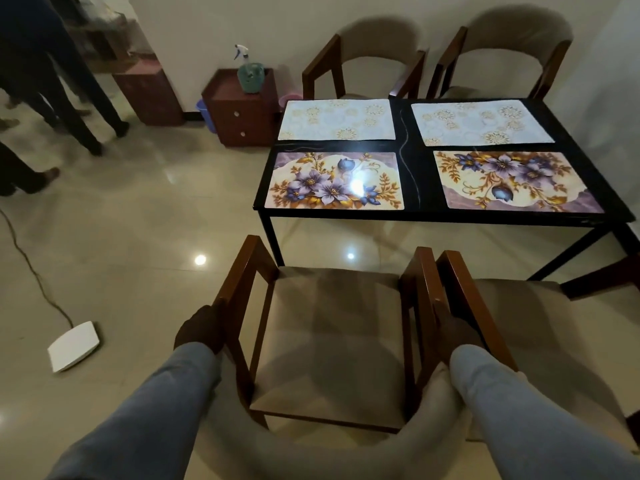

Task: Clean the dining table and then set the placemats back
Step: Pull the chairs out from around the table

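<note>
A: Left hand (pixel 201 327) grips the near chair's (pixel 332 341) left armrest, right hand (pixel 457 336) grips its right armrest, fingers curled round the wood.
B: Placemats?
A: Ahead of both hands, four flat on the black counter (pixel 412 174): two floral placemats (pixel 334 181) nearer, two pale placemats (pixel 337 119) beyond.

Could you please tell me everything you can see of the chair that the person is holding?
The chair has a dark reddish-brown wooden frame with open armrests and a beige cushioned seat, which looks like fabric. It stands upright on the glossy tiled floor, facing the black dining table but pulled back from it. The left hand grips its left armrest and the right hand its right one. A matching chair stands close on its right.
</note>
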